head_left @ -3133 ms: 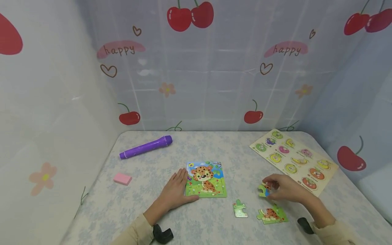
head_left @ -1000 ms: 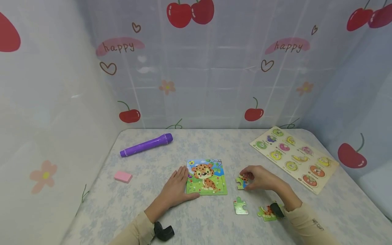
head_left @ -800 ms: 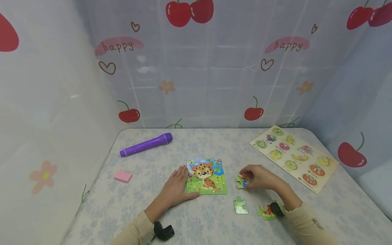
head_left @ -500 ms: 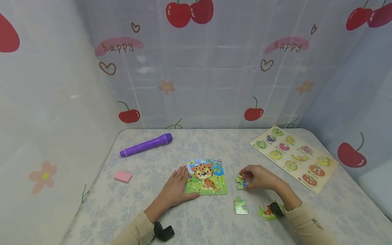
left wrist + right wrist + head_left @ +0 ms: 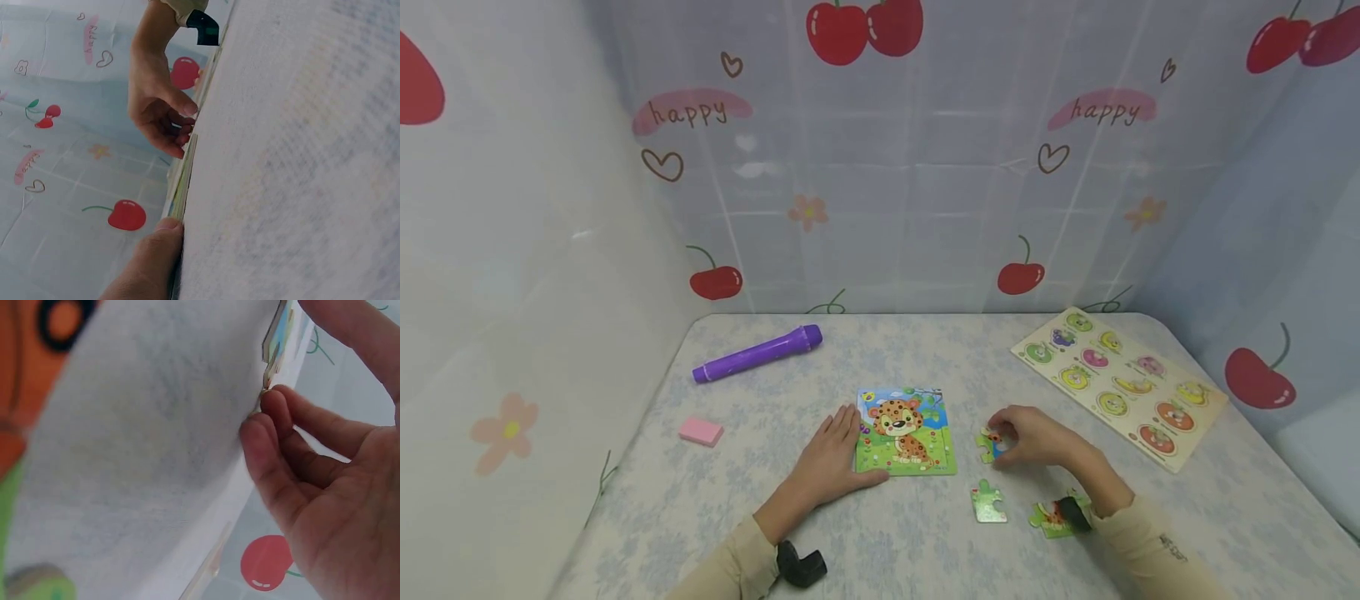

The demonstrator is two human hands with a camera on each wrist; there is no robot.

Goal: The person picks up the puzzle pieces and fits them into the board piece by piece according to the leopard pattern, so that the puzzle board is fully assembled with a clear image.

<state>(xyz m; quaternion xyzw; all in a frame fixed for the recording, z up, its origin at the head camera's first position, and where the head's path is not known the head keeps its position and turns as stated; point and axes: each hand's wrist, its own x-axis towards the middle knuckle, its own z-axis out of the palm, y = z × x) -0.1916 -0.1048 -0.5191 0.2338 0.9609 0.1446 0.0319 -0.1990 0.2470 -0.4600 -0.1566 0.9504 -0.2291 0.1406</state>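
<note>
L hand (image 5: 827, 458) spread, R hand (image 5: 1037, 437) pinching!

Far L, we've got a pink block (image 5: 701, 432) &, just beyond, a purple mic-shaped stick (image 5: 757, 354) lying at a slant. Now the L hand: fingers straight, nothing gripped, laid along the L side of the leopard pic (image 5: 906, 433), thumb at the near edge. That pic lies flat dead centre, looks thin & stiff; prob. light, so it may slide if nudged. Edges = best hold.

Just R of it, gap between, here's the jigsaw pc (image 5: 987, 456), pinched betw. thumb & fingertips of the R hand at its R side. R wrist view has it edge-on: v. thin! Should be light, stiff, poss. slick on the printed face; knobs look likeliest to bend, so grip the broad edge, approx. where the fingers are. Nearer in, a green pc (image 5: 988, 505) lies apart; R of that, a spotted pc (image 5: 1051, 523), part-hidden by a black wrist mount (image 5: 1075, 514). Far R: fruit board (image 5: 1120, 392), angled.
</note>
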